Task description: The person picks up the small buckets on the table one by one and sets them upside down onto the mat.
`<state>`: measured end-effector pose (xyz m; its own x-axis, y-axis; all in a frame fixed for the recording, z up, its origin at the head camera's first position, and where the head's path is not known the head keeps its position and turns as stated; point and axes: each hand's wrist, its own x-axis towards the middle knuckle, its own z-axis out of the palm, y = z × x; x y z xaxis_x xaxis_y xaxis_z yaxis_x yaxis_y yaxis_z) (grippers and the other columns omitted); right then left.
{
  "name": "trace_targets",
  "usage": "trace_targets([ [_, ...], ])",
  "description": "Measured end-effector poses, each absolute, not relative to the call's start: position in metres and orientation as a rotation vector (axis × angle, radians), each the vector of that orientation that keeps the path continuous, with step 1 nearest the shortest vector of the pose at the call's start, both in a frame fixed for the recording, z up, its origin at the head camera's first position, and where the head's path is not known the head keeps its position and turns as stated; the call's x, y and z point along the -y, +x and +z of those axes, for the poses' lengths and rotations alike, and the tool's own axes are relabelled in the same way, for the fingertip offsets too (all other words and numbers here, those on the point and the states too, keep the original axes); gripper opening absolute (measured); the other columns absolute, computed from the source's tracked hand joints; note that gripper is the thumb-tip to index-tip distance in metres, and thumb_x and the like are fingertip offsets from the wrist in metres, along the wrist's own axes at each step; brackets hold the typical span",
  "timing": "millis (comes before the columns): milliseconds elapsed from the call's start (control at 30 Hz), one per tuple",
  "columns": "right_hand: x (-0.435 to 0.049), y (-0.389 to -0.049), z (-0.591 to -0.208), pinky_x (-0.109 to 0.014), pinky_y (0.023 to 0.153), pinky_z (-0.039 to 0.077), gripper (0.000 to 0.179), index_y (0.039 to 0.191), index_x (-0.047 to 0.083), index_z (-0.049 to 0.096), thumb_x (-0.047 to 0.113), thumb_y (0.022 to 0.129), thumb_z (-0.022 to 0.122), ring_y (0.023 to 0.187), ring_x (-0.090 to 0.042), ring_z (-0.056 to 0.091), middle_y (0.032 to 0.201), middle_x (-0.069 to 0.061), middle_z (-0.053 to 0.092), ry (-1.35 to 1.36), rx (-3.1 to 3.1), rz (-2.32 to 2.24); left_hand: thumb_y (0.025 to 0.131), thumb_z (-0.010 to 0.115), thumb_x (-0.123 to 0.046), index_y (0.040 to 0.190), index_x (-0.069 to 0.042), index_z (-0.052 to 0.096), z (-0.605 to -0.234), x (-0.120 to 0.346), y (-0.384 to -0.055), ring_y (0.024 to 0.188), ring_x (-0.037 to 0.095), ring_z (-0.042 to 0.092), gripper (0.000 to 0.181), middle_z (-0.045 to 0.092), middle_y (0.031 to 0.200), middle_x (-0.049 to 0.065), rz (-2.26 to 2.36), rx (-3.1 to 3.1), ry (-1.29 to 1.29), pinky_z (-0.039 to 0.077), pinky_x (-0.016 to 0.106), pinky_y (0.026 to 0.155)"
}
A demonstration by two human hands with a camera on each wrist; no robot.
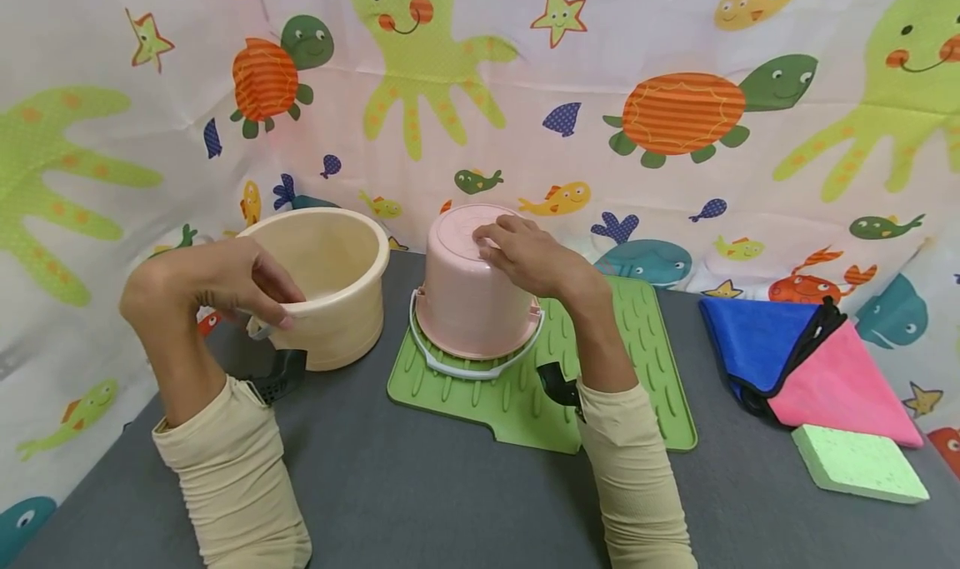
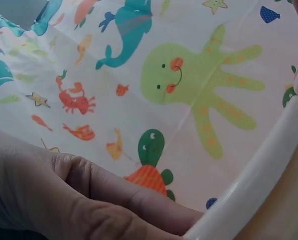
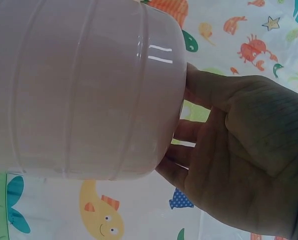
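On the left stands a cream bucket [image 1: 352,319], upright and open at the top. My left hand [image 1: 232,282] pinches its near rim, thumb outside and fingers over the inside; the left wrist view shows the pale rim [image 2: 248,195] at the fingertips. A pink bucket [image 1: 472,302] sits upside down on a green ridged mat [image 1: 637,344], its white handle [image 1: 480,373] lying around the lower front. My right hand [image 1: 528,252] rests bent fingertips on the upturned base. In the right wrist view, thumb and fingers [image 3: 173,170] spread against that base.
At the right lie a folded blue cloth [image 1: 757,344] and a pink cloth [image 1: 840,377] with black edging. A pale green sponge [image 1: 858,465] is in front of them. A patterned curtain [image 1: 495,44] stands behind the dark grey table [image 1: 420,486] and along its left side.
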<state>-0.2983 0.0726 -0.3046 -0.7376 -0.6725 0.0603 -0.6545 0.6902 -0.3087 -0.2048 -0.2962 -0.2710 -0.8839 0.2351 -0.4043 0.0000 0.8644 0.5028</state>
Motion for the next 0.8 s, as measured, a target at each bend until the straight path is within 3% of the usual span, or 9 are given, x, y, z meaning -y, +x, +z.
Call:
trace_targets([
  [167,-0.073,-0.299,-0.305,-0.054,0.123,0.035,0.038,0.147,0.008,0.053,0.021,0.113,0.043,0.141,-0.040,0.045,0.145,-0.020,0.052,-1.122,-2.834,-0.477,0.095,0.078,-0.030,0.114,-0.011,0.081,-0.267,0.293,-0.203,0.074,0.011,0.056,0.027,0.076,0.092,-0.002,0.647,-2.721,0.290,0.047,0.027,0.061],
  [333,-0.072,-0.299,-0.304,-0.053,0.122,0.036,0.038,0.147,0.007,0.054,0.021,0.113,0.044,0.139,-0.040,0.046,0.144,-0.020,0.053,-1.146,-2.831,-0.475,0.099,0.073,-0.035,0.119,-0.009,0.078,-0.258,0.290,-0.197,0.074,0.016,0.056,0.033,0.076,0.099,0.008,0.621,-3.030,0.274,0.046,0.027,0.062],
  [467,-0.071,-0.298,-0.304,-0.053,0.122,0.036,0.038,0.146,0.006,0.054,0.020,0.113,0.044,0.138,-0.039,0.048,0.143,-0.020,0.054,-1.159,-2.833,-0.455,0.099,0.072,-0.038,0.123,-0.008,0.078,-0.254,0.289,-0.189,0.096,0.019,0.064,0.038,0.078,0.112,0.015,0.734,-3.179,0.242,0.046,0.016,0.071],
  [500,-0.071,-0.298,-0.304,-0.052,0.122,0.036,0.038,0.146,0.006,0.054,0.020,0.113,0.044,0.138,-0.038,0.048,0.143,-0.020,0.054,-1.160,-2.833,-0.448,0.099,0.073,-0.038,0.122,-0.010,0.078,-0.254,0.288,-0.186,0.098,0.016,0.064,0.037,0.078,0.112,0.015,0.763,-3.224,0.243,0.044,0.014,0.072],
  [600,-0.071,-0.299,-0.305,-0.052,0.122,0.037,0.038,0.147,0.005,0.053,0.020,0.113,0.043,0.137,-0.037,0.048,0.143,-0.020,0.054,-1.163,-2.830,-0.434,0.099,0.074,-0.032,0.119,-0.008,0.080,-0.251,0.283,-0.177,0.102,0.022,0.069,0.032,0.079,0.112,0.019,0.833,-3.364,0.284,0.040,0.005,0.069],
  [733,-0.072,-0.300,-0.306,-0.052,0.121,0.038,0.038,0.147,0.005,0.053,0.020,0.113,0.043,0.136,-0.038,0.049,0.142,-0.021,0.054,-1.153,-2.837,-0.429,0.097,0.077,-0.023,0.115,-0.002,0.080,-0.246,0.271,-0.167,0.086,-0.005,0.065,0.028,0.078,0.108,0.025,0.890,-3.565,0.336,0.036,0.000,0.065],
  [800,-0.073,-0.300,-0.305,-0.052,0.121,0.038,0.038,0.147,0.005,0.053,0.020,0.113,0.043,0.135,-0.038,0.049,0.142,-0.021,0.054,-1.145,-2.840,-0.431,0.096,0.077,-0.021,0.115,-0.003,0.081,-0.243,0.266,-0.164,0.073,-0.017,0.051,0.026,0.079,0.108,0.025,0.946,-3.634,0.320,0.034,0.001,0.064],
])
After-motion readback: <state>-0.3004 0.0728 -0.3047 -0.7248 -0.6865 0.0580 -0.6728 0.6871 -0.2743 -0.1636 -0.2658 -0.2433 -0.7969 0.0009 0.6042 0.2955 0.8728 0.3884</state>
